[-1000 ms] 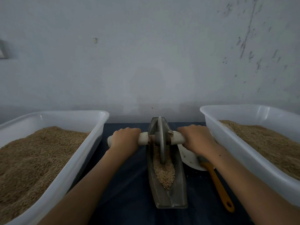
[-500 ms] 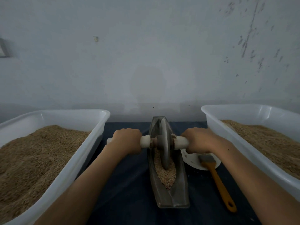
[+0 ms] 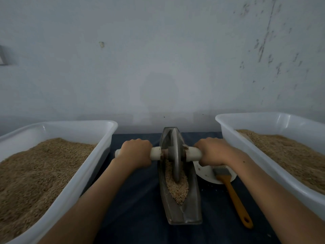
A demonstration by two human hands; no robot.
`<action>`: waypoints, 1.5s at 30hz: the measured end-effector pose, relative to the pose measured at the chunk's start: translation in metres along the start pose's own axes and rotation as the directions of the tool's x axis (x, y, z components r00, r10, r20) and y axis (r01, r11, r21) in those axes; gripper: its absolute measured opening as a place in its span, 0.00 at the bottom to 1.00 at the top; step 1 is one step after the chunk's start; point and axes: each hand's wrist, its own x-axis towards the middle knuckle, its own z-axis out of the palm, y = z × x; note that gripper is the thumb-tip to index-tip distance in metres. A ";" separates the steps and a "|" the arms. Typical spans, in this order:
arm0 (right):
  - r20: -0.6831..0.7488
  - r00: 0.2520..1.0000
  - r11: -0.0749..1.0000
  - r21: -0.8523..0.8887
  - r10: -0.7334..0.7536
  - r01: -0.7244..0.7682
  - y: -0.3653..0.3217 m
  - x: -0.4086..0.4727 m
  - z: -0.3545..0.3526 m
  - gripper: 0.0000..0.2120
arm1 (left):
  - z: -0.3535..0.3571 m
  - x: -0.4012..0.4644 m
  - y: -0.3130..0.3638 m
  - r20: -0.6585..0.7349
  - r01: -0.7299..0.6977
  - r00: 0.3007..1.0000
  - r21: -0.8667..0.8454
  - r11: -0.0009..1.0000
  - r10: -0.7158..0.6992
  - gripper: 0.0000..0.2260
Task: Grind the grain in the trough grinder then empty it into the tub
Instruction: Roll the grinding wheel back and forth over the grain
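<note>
A grey metal trough grinder lies lengthwise on the dark cloth in the middle, with pale grain in its groove. A metal grinding wheel stands upright in the groove on a white axle handle. My left hand grips the left end of the handle. My right hand grips the right end. A white tub with brown grain stands on the left, and another white tub with grain on the right.
A brush with an orange handle lies right of the trough, its bristles on a white dish. A blue-grey wall rises close behind the table. The dark cloth shows between the tubs.
The wheel and both hands have rolled away from me toward the far end of the trough, uncovering more grain near me.
</note>
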 end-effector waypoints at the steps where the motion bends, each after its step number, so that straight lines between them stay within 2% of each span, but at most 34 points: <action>1: 0.056 0.998 1.000 0.020 0.009 -0.010 0.000 -0.001 -0.002 0.14 | -0.002 0.000 0.000 0.039 -0.008 0.999 -0.007 1.000 0.008 0.12; 4: 0.120 0.992 0.998 0.044 0.034 -0.039 -0.002 -0.003 -0.004 0.19 | -0.005 -0.001 0.000 0.103 -0.018 0.994 -0.029 0.999 0.021 0.14; 7: 0.075 0.997 1.000 0.011 0.026 -0.027 -0.003 0.000 -0.002 0.15 | -0.003 -0.001 0.000 0.067 0.007 0.998 -0.027 1.000 -0.005 0.13; 11: -0.182 0.983 0.997 -0.058 0.032 -0.043 -0.004 0.003 0.008 0.06 | 0.004 0.000 0.002 -0.071 0.038 0.997 -0.038 0.999 -0.041 0.10; 13: -0.312 0.950 0.996 -0.068 0.032 -0.055 -0.005 0.004 0.015 0.05 | 0.007 0.000 0.003 -0.130 0.063 0.989 -0.048 0.997 -0.068 0.09; 16: -0.387 0.922 0.995 -0.081 0.024 -0.060 -0.005 0.007 0.020 0.05 | 0.009 0.001 0.003 -0.150 0.074 0.985 -0.051 0.996 -0.081 0.09; 19: -0.314 0.949 0.994 -0.097 0.011 -0.043 -0.004 0.005 0.014 0.06 | 0.007 0.001 0.001 -0.090 0.055 0.994 -0.031 0.998 -0.057 0.10; 23: -0.018 1.000 0.999 -0.034 -0.010 0.010 -0.003 0.000 0.000 0.08 | -0.002 0.000 -0.001 0.076 0.015 0.997 -0.036 0.999 -0.012 0.14; 26: 0.080 0.997 1.000 0.012 0.003 -0.003 -0.003 -0.001 -0.003 0.14 | -0.004 0.000 -0.001 0.137 -0.002 0.991 -0.052 0.999 0.009 0.16; 28: 0.082 0.996 1.000 0.015 0.017 -0.018 -0.003 -0.001 -0.003 0.14 | -0.002 0.000 0.000 0.111 -0.001 0.994 -0.050 0.999 0.006 0.15; 30: 0.023 0.999 1.000 0.000 0.022 -0.022 -0.004 0.001 0.000 0.10 | 0.001 0.001 0.000 0.049 0.015 0.999 -0.045 0.999 -0.013 0.13; 35: -0.311 0.950 0.995 -0.091 0.016 -0.046 -0.005 0.005 0.014 0.04 | 0.010 0.003 0.002 -0.125 0.051 0.991 -0.044 0.998 -0.056 0.09; 37: -0.359 0.933 0.995 -0.083 0.018 -0.051 -0.006 0.005 0.018 0.05 | 0.011 0.003 0.002 -0.153 0.054 0.986 -0.048 0.997 -0.061 0.09; 39: -0.346 0.938 0.996 -0.077 0.018 -0.047 -0.005 0.005 0.017 0.03 | 0.010 0.002 0.003 -0.156 0.048 0.986 -0.040 0.998 -0.053 0.10; 41: -0.273 0.962 0.996 -0.075 0.021 -0.043 -0.004 0.003 0.013 0.05 | 0.008 0.002 0.003 -0.116 0.039 0.992 -0.026 0.999 -0.042 0.10; 45: 0.010 1.000 1.000 -0.020 0.010 -0.010 -0.004 -0.001 -0.001 0.14 | 0.001 0.002 0.000 0.047 -0.003 0.999 -0.029 1.000 0.004 0.13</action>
